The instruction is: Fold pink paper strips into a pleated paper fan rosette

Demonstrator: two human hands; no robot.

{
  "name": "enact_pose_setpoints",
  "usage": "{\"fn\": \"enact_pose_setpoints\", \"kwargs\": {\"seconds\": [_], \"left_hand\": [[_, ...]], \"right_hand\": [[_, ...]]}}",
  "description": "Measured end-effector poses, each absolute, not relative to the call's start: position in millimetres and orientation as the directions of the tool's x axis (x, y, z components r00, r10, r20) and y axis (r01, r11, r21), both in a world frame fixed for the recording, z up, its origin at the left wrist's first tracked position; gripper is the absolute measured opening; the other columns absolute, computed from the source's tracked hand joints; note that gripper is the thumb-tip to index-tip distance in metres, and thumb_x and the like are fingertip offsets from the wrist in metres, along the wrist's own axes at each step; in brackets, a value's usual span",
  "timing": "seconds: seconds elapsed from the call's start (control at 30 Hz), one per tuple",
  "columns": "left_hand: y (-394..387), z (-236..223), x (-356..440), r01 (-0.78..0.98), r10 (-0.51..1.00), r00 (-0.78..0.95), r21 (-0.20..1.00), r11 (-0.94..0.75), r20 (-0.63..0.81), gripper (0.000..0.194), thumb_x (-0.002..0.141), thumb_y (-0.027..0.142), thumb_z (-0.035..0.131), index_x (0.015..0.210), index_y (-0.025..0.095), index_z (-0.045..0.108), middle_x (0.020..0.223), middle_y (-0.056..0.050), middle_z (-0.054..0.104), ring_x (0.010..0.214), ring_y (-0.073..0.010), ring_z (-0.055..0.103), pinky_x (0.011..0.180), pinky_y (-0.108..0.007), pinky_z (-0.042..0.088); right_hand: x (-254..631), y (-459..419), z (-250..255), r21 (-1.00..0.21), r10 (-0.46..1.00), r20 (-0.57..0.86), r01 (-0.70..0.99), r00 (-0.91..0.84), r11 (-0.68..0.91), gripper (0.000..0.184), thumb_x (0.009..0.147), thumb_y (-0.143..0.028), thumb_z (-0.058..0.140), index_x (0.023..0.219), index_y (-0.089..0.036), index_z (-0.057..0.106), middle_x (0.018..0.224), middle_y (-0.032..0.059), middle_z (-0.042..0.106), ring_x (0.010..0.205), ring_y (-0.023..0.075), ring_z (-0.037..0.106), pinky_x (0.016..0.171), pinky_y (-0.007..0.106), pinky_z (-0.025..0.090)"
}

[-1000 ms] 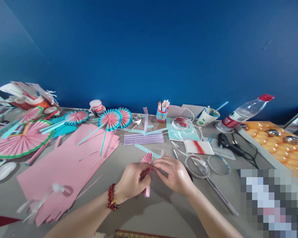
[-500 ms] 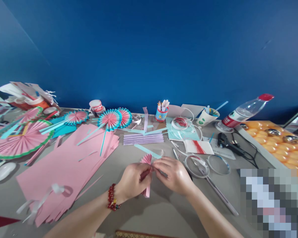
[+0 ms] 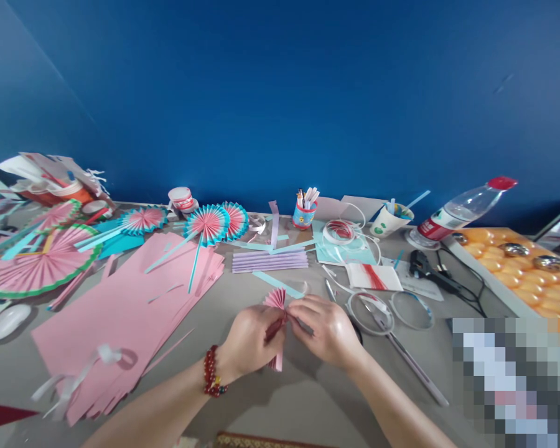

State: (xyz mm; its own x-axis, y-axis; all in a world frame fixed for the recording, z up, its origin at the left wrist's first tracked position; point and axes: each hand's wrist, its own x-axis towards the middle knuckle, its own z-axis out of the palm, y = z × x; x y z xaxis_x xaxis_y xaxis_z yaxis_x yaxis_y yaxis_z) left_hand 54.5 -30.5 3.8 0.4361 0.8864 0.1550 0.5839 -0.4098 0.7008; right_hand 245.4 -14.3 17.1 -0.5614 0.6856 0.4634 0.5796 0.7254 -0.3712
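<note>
Pinched at its middle in my left hand (image 3: 254, 339) is a pleated pink paper fan (image 3: 275, 298); its upper folds spread out above the fingers and its lower end shows below them. My right hand (image 3: 327, 326) is closed at the same middle point, fingertips pressed together right beside the left thumb. What those right fingertips grip is too small to make out. Beyond the hands lie a light blue paper strip (image 3: 277, 284) and a folded purple paper strip (image 3: 269, 261). A red bead bracelet (image 3: 211, 371) circles my left wrist.
Pink paper sheets (image 3: 116, 317) lie to the left, with finished pink-and-blue fans (image 3: 206, 225) behind. On the right are a grey-handled tool (image 3: 417, 367), tape rings (image 3: 370, 313), a black cable plug (image 3: 420, 264) and a plastic bottle (image 3: 462, 214). A pen cup (image 3: 304, 214) stands by the blue wall.
Almost nothing differs. Both hands stay at the middle of the pink paper fan, with only a very slight shift of the fingers.
</note>
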Motion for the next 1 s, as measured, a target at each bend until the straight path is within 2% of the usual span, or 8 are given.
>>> {"fn": "enact_pose_setpoints", "kwargs": {"seconds": [0.1,0.2,0.37,0.57,0.7,0.83,0.93,1.0], "left_hand": [[-30.8,3.4,54.1,0.584,0.884,0.438,0.696,-0.419,0.165,0.009,0.078,0.013,0.05,0.073,0.02,0.052,0.065,0.001,0.055,0.062,-0.0147,0.051,0.06,-0.024,0.032],[-30.6,3.8,53.8,0.585,0.892,0.427,0.707,-0.398,0.149,0.008,0.079,0.013,0.05,0.076,0.02,0.054,0.062,0.002,0.053,0.058,-0.0137,0.048,0.057,-0.023,0.031],[-30.1,4.1,54.3,0.596,0.887,0.431,0.685,-0.419,0.168,0.011,0.082,0.015,0.048,0.076,0.019,0.056,0.062,0.001,0.054,0.058,-0.014,0.049,0.057,-0.024,0.031],[-30.3,4.5,55.1,0.619,0.88,0.436,0.646,-0.446,0.19,0.012,0.083,0.017,0.048,0.081,0.019,0.06,0.066,-0.002,0.06,0.062,-0.0164,0.054,0.06,-0.025,0.034],[-30.5,6.3,54.9,0.587,0.888,0.423,0.693,-0.419,0.179,0.011,0.08,0.014,0.05,0.079,0.018,0.06,0.066,-0.002,0.061,0.062,-0.016,0.056,0.059,-0.025,0.035],[-30.5,8.4,54.6,0.441,0.92,0.392,0.875,-0.2,0.013,0.015,0.084,0.016,0.048,0.078,0.018,0.061,0.058,0.001,0.061,0.051,-0.0118,0.055,0.052,-0.021,0.035],[-29.1,9.6,54.2,0.274,0.9,0.413,0.961,0.022,-0.138,0.023,0.091,0.027,0.046,0.08,0.015,0.062,0.061,-0.001,0.065,0.039,-0.0079,0.048,0.044,-0.02,0.032],[-27.6,9.3,53.6,0.173,0.887,0.436,0.981,0.086,-0.154,0.025,0.091,0.033,0.048,0.085,0.013,0.063,0.069,-0.005,0.07,0.038,-0.0065,0.046,0.043,-0.019,0.031]], "right_hand": [[242.8,-17.0,18.3,-0.341,0.711,0.473,0.636,-0.521,0.693,0.014,0.087,-0.012,0.052,0.085,-0.019,0.064,0.083,0.0048,0.071,0.077,0.0198,0.064,0.073,0.031,0.049],[242.1,-18.7,19.7,-0.36,0.736,0.484,0.659,-0.473,0.66,0.015,0.087,-0.009,0.051,0.085,-0.019,0.063,0.081,0.004,0.07,0.077,0.0194,0.064,0.073,0.03,0.048],[243.1,-19.5,22.6,-0.376,0.731,0.449,0.633,-0.515,0.677,0.012,0.087,-0.013,0.052,0.088,-0.019,0.062,0.083,0.0047,0.07,0.079,0.0197,0.064,0.074,0.03,0.047],[240.8,-19.8,21.6,-0.354,0.745,0.439,0.665,-0.503,0.658,0.011,0.087,-0.014,0.051,0.082,-0.019,0.059,0.079,0.0045,0.068,0.075,0.0191,0.062,0.069,0.029,0.046],[238.5,-19.5,22.2,-0.433,0.767,0.416,0.636,-0.488,0.639,0.013,0.084,-0.012,0.05,0.078,-0.021,0.057,0.076,0.0031,0.066,0.073,0.019,0.061,0.066,0.029,0.046],[252.9,-7.4,19.2,-0.519,0.831,0.413,0.653,-0.373,0.552,0.015,0.079,-0.011,0.052,0.072,-0.024,0.055,0.07,0.0017,0.063,0.069,0.0194,0.059,0.063,0.03,0.046],[282.9,13.2,11.5,-0.554,0.867,0.466,0.706,-0.176,0.441,0.01,0.077,-0.016,0.054,0.07,-0.023,0.055,0.067,0.0013,0.061,0.065,0.0193,0.058,0.062,0.031,0.046],[304.9,26.4,7.1,-0.598,0.872,0.489,0.719,-0.025,0.356,0.012,0.083,-0.02,0.049,0.074,-0.021,0.057,0.068,0.0016,0.062,0.061,0.0172,0.058,0.059,0.028,0.046]]}}
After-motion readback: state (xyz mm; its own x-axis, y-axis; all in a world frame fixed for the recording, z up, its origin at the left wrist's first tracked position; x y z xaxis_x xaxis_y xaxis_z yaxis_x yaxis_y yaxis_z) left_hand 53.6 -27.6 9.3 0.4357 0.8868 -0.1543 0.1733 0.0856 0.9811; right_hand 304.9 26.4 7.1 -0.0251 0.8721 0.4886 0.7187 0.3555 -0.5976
